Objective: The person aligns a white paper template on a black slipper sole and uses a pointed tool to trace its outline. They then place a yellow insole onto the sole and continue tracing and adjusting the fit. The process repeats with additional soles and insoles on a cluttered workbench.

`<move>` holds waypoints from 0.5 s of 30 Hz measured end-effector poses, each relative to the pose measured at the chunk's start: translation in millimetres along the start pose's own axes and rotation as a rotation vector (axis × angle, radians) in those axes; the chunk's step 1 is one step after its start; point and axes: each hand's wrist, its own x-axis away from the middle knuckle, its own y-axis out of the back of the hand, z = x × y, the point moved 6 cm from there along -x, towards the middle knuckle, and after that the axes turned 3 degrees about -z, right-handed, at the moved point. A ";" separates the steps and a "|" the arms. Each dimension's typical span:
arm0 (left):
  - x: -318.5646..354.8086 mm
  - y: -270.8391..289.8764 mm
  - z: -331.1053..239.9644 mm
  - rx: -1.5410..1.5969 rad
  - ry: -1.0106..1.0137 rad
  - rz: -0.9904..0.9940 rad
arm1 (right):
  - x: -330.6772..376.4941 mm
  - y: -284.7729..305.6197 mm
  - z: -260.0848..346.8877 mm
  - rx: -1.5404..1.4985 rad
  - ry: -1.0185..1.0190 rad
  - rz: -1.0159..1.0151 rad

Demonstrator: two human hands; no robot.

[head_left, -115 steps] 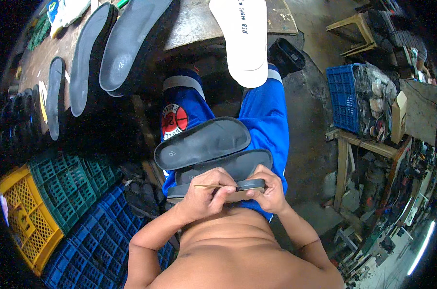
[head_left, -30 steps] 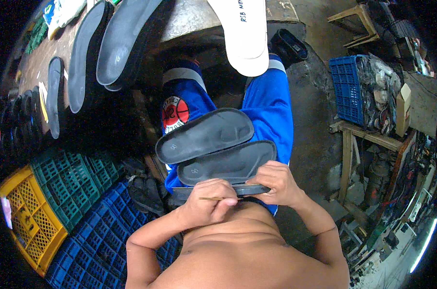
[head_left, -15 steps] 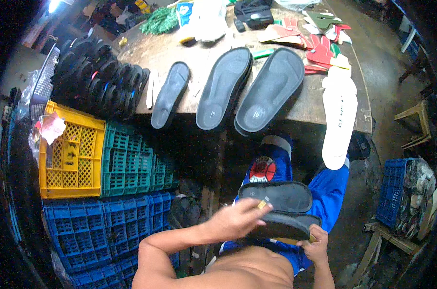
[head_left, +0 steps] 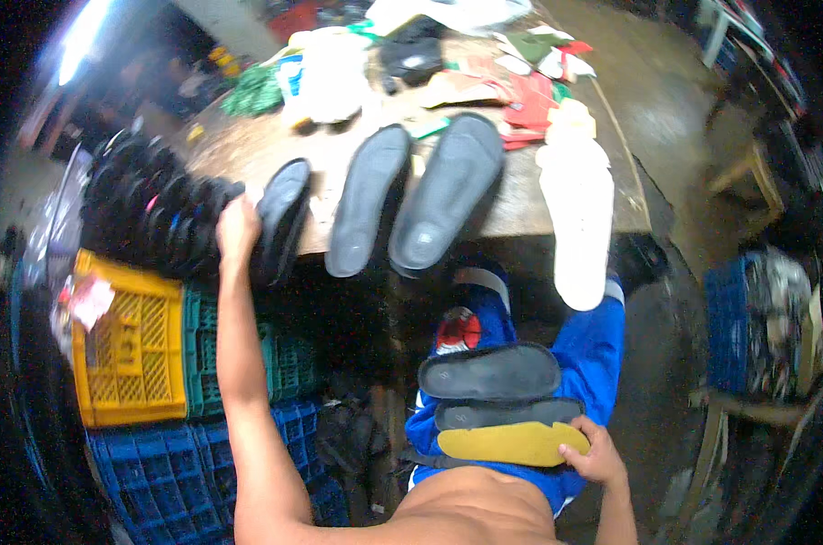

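My right hand (head_left: 597,451) grips the right end of a yellow sole-shaped piece (head_left: 502,443) held across my lap, thumb on top. Just beyond it, two dark grey footbeds (head_left: 490,371) lie across my thighs. My left arm reaches up to the table's left part, where my left hand (head_left: 237,227) is at the right end of a row of black footwear pieces (head_left: 157,213). Its fingers are blurred and partly hidden, so what they hold is unclear. A smaller dark footbed (head_left: 284,213) sits right beside that hand.
Two larger grey footbeds (head_left: 366,204) and a white sole-shaped piece (head_left: 582,218) overhang the front edge of the table (head_left: 520,195). Red cut pieces (head_left: 527,104) lie farther back. Yellow (head_left: 130,341) and blue crates (head_left: 202,472) stack at left; another blue crate (head_left: 727,327) stands right.
My left hand has gone from the lap up to the black row on the table. In my lap, the right hand's piece now shows its yellow face. The view has shifted.
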 end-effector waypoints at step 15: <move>307.7 9.7 -304.7 0.495 -0.683 0.907 | 8.9 44.3 -34.5 -0.483 -0.120 -0.129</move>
